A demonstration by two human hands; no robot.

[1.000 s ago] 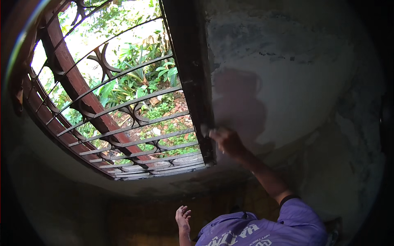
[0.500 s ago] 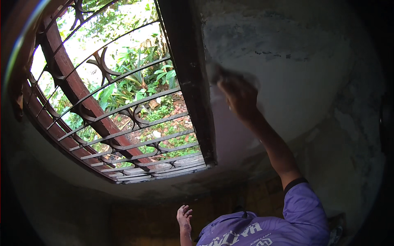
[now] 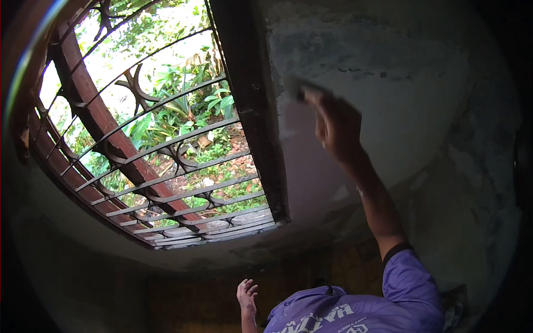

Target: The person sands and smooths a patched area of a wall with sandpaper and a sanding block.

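My right hand (image 3: 338, 125) is raised at the wall beside the window, its fingers closed round a dark, motion-blurred paintbrush (image 3: 296, 87). The brush head is at the wall, close to the dark window frame (image 3: 256, 111). Below it runs a pale pinkish band (image 3: 305, 166) along the frame, while the wall (image 3: 400, 116) farther right is grey and patchy. Low in the view, my left hand (image 3: 247, 295) is held up in front of my body, with loosely bent fingers apart and nothing in them. Pale smudges show on that hand.
On the left is a window with a curved-looking metal grille (image 3: 161, 150) and a reddish-brown wooden post (image 3: 111, 122). Green plants (image 3: 177, 111) stand outside. Under the window the wall (image 3: 222, 252) has dark stains. Brownish surfaces lie in shadow below.
My right hand has moved slightly up and to the right, with the paintbrush shifting upward along the wall. The left hand has hardly moved.
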